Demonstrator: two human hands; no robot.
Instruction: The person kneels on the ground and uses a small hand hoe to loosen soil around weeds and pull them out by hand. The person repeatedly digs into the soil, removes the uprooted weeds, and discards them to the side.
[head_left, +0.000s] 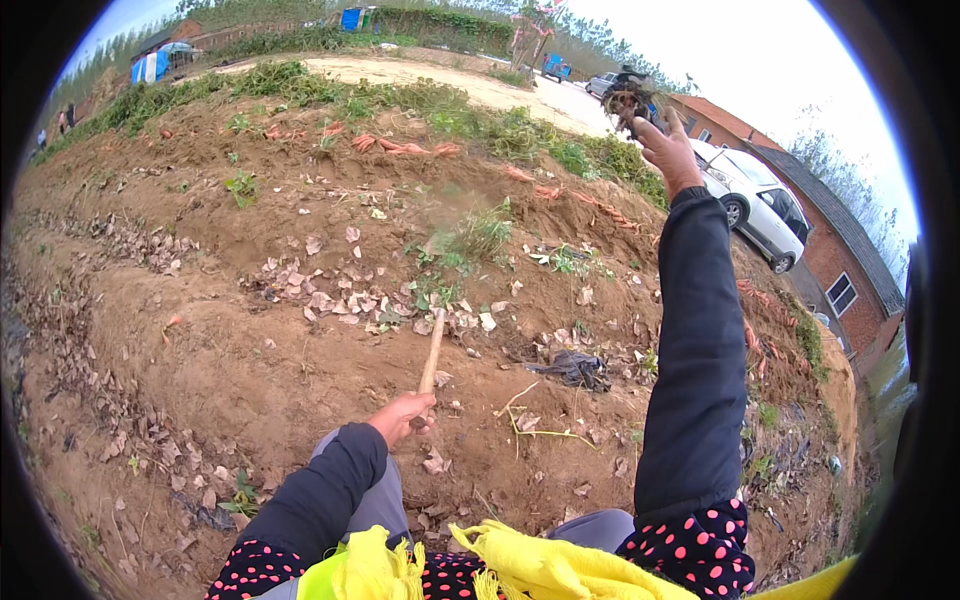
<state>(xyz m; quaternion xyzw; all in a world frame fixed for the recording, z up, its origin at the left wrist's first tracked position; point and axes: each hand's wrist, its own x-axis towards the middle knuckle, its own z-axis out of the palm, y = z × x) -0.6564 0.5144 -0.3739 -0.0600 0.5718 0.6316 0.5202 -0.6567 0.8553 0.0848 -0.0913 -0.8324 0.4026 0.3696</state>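
My left hand (405, 417) is closed around the lower end of a pale wooden tool handle (432, 352). The handle points away from me over the soil; its far end reaches dry leaves and weeds, and no tool head can be made out. High at the upper right is my raised right hand (670, 154), arm stretched out. A dark clump of roots and plant debris (628, 103) appears at its fingertips. Those fingers look spread, and whether they grip the clump cannot be told. A green weed tuft (476, 236) grows beyond the handle.
Dry leaves (345, 296) litter the ridged brown soil (225, 337). Black plastic film (576, 370) lies right of the handle. Orange root vegetables (405, 148) lie in rows farther off. A white car (757, 195) stands by a brick building (844, 274). Distant people (66, 116) are at far left.
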